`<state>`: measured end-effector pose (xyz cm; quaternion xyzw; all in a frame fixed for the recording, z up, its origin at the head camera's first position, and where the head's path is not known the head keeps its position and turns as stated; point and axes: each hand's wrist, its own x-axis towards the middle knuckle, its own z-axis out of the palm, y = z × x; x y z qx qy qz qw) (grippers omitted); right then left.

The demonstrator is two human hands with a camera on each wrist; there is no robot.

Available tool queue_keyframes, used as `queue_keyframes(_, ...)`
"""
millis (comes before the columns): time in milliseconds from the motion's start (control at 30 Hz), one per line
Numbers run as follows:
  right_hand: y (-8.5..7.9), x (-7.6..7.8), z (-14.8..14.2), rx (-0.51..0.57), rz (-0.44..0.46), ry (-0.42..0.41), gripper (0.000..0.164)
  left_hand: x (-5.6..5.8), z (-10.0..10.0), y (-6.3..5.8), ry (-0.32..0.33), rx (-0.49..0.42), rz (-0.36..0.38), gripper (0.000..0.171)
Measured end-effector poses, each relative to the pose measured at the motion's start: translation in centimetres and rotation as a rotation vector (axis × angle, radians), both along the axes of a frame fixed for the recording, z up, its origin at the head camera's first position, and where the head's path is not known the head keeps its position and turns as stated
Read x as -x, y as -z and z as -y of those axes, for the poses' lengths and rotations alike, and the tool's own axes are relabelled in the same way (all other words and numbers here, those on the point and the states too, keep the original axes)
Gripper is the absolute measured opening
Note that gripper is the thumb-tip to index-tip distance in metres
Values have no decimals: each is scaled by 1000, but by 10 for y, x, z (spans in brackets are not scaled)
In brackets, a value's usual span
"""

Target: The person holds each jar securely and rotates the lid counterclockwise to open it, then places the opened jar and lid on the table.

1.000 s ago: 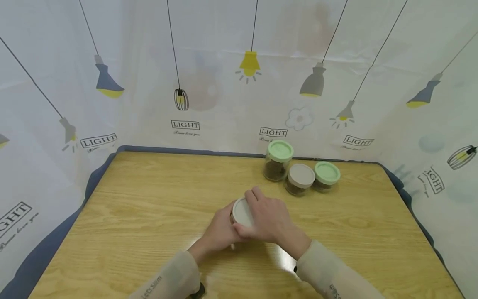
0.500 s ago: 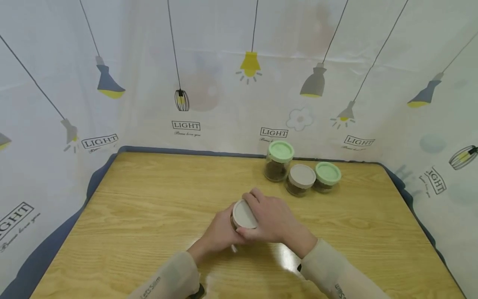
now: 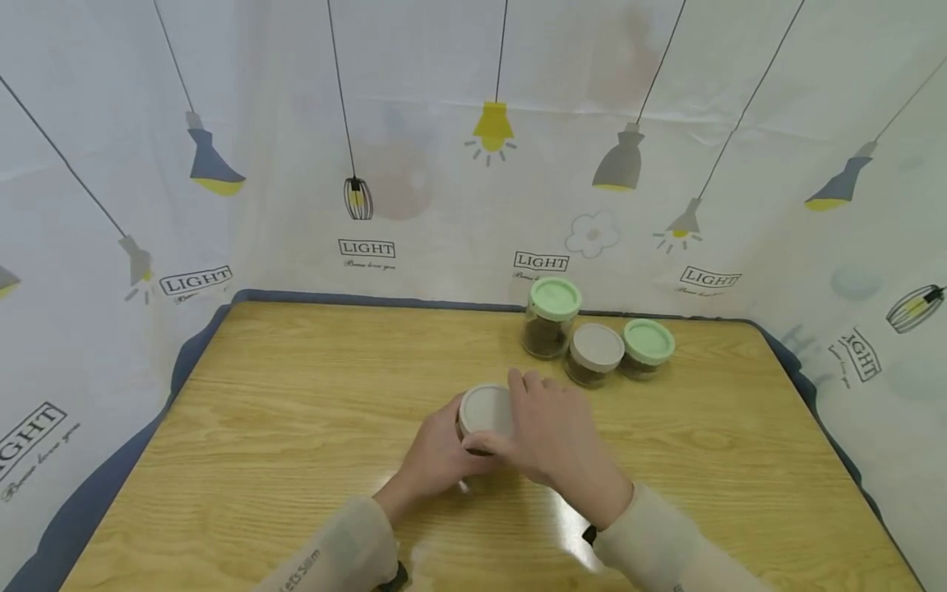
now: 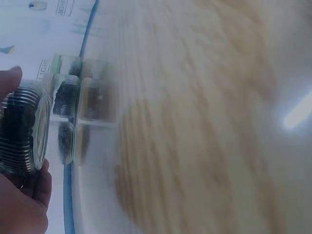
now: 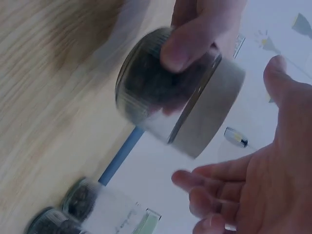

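My left hand (image 3: 436,452) grips a ribbed glass jar (image 5: 151,92) by its side, with the thumb along the glass. Dark contents fill part of the jar, and a pale grey lid (image 3: 484,409) sits on top. The jar is held above the table. My right hand (image 3: 558,427) is beside the lid with its fingers spread and loosely bent. In the right wrist view, a gap shows between those fingertips and the lid's edge.
Three more jars stand at the back right: a tall one with a green lid (image 3: 556,298), one with a grey lid (image 3: 596,347) and a short green-lidded jar (image 3: 649,341). The wooden table (image 3: 296,395) backs onto a lamp-print curtain (image 3: 436,181).
My right hand has let go of the lid and drawn off to the right with its fingers opened. The left hand has kept its hold on the jar.
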<state>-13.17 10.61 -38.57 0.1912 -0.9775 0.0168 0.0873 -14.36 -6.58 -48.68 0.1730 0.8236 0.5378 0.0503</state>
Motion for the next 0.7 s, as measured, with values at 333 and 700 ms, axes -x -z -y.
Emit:
queue_keyframes(333, 9, -2, 14, -15, -43, 64, 94, -1, -7, 1, 3, -14, -56, 79)
queue_keyframes(700, 17, 1, 9, 86, -9, -60, 81, -3, -4, -1, 33, -6, -7, 83)
